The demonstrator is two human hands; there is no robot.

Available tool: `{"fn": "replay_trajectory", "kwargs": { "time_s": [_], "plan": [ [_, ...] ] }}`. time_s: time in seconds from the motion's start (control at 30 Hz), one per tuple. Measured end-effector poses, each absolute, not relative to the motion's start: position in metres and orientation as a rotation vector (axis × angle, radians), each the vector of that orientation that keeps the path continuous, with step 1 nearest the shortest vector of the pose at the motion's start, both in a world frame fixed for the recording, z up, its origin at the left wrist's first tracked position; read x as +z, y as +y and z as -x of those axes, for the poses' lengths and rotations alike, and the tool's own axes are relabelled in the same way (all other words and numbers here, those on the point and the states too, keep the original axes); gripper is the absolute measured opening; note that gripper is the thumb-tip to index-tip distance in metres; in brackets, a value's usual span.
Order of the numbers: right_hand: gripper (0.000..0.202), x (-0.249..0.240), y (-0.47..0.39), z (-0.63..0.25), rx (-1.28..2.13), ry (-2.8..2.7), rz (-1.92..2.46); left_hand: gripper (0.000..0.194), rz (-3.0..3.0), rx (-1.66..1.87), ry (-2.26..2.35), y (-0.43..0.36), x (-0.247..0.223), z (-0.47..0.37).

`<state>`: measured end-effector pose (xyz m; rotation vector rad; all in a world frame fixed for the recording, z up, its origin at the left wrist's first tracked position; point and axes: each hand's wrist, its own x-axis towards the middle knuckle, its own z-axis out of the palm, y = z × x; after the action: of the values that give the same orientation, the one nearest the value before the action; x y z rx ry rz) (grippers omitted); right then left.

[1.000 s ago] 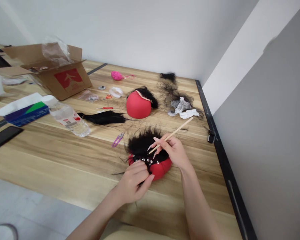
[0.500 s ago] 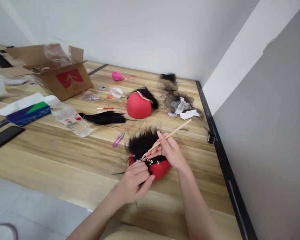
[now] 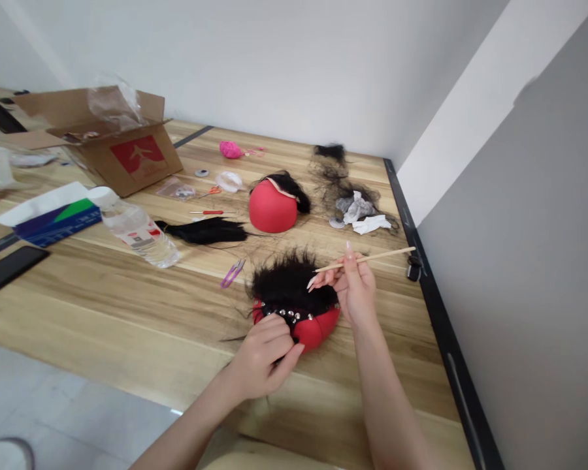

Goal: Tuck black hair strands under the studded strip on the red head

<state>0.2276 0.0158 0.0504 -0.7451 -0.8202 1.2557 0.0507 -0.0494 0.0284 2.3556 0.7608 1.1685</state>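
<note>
A red head form [image 3: 318, 329] lies in front of me, partly covered by black hair [image 3: 289, 284] and a dark band set with several silvery pin heads [image 3: 296, 316]. My left hand [image 3: 264, 356] rests at its near left side, closed, with dark hair showing between thumb and fingers; the fingertips are partly hidden. Above the form's right side, my right hand [image 3: 355, 287] is pinched on a thin wooden stick [image 3: 385, 255]. The stick lies almost level, its fine tip pointing left over the hair and apart from the pins.
Behind stands a second red head form [image 3: 273, 207] with black hair. To the left lie purple thread snips [image 3: 232, 273], a black hair bundle [image 3: 206, 230], a red-handled tool [image 3: 212, 212], a water bottle [image 3: 140, 232] and a cardboard box [image 3: 127, 156]. Crumpled white cloth [image 3: 357, 207] lies back right.
My right hand has lifted away from the pins, moving right and up with the wooden stick, which has turned from slanted to nearly level. My left hand has stayed in place.
</note>
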Motion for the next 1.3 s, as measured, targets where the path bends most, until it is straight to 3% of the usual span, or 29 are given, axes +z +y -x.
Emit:
{"fn": "replay_trajectory", "kwargs": {
  "time_s": [0.77,1.3],
  "plan": [
    [0.034,0.042,0.021,-0.238,1.041,-0.64,0.958,0.032,-2.347,1.171,0.761,-0.047,0.025,-0.05],
    [0.035,0.05,0.009,-0.226,1.24,-1.123,1.069,0.032,-2.384,1.16,0.769,-0.047,0.027,-0.051]
  ]
}}
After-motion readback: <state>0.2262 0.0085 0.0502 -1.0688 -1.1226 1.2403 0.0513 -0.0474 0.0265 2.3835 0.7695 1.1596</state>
